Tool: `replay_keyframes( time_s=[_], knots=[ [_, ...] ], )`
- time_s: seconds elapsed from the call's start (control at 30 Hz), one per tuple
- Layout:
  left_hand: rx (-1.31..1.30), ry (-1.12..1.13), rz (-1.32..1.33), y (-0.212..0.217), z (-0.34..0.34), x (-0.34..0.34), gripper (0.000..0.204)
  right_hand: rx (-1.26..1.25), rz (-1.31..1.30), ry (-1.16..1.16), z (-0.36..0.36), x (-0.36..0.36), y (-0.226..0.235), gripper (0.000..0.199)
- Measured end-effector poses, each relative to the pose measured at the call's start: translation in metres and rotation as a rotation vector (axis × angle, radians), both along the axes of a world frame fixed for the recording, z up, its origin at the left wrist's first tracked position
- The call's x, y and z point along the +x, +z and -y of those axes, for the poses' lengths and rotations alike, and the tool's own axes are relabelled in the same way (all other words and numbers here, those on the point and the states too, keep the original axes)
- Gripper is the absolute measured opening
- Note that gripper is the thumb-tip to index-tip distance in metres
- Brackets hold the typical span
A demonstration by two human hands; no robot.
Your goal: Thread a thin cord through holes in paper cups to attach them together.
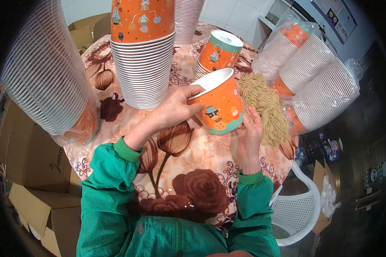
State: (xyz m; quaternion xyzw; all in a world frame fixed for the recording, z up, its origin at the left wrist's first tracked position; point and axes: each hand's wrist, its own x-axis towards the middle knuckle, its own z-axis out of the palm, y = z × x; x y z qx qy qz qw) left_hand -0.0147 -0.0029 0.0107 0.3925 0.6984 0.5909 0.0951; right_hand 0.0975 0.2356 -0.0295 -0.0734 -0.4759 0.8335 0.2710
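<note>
An orange paper tub (221, 107) with a green base band and cartoon figures is held tilted above the table, its white inside partly showing. My left hand (180, 105) pinches its rim, thumb outside and fingers over the edge. Against the lower right side of the tub rest the fingers of my right hand (249, 130). Just behind it stands a short upside-down stack of matching tubs (221, 49). To the right lies a bundle of tan string (263, 107). A tall stack of nested tubs (142, 64) rises beyond my left hand.
Plastic-wrapped tub stacks lie at the right (326, 96) and stand at the left (51, 73). A flowered cloth (201, 188) covers the round table. Cardboard boxes (38, 150) sit on the left, and a white plastic chair (296, 210) is at the lower right.
</note>
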Motion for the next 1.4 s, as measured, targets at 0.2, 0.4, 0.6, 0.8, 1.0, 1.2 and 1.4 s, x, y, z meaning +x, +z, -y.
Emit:
replay_keyframes(
  time_s=[0.2, 0.4, 0.6, 0.8, 1.0, 1.2, 1.4],
  knots=[
    [0.014, -0.009, 0.064, 0.002, 0.004, -0.007, 0.029, -0.085, 0.039, 0.024, -0.027, -0.004, -0.020, 0.054],
    [0.104, -0.063, 0.297, 0.001, 0.006, -0.006, 0.021, -0.116, -0.010, 0.031, 0.000, -0.002, -0.003, 0.055],
    [0.115, 0.039, 0.112, 0.010, 0.000, -0.001, 0.021, 0.268, -0.077, 0.017, 0.026, 0.003, 0.001, 0.075],
    [0.211, 0.032, 0.196, 0.020, -0.002, 0.009, 0.023, 0.447, -0.144, 0.044, 0.033, 0.000, -0.010, 0.087],
    [0.231, -0.008, 0.246, 0.015, -0.004, 0.011, 0.031, 0.274, -0.138, 0.097, 0.023, -0.001, -0.011, 0.086],
    [0.138, 0.015, 0.022, 0.011, 0.000, 0.001, 0.041, -0.004, -0.097, 0.152, 0.018, -0.003, -0.014, 0.084],
    [0.002, -0.011, 0.246, 0.013, 0.009, -0.005, 0.037, -0.151, -0.052, 0.203, 0.006, -0.003, -0.015, 0.070]
  ],
)
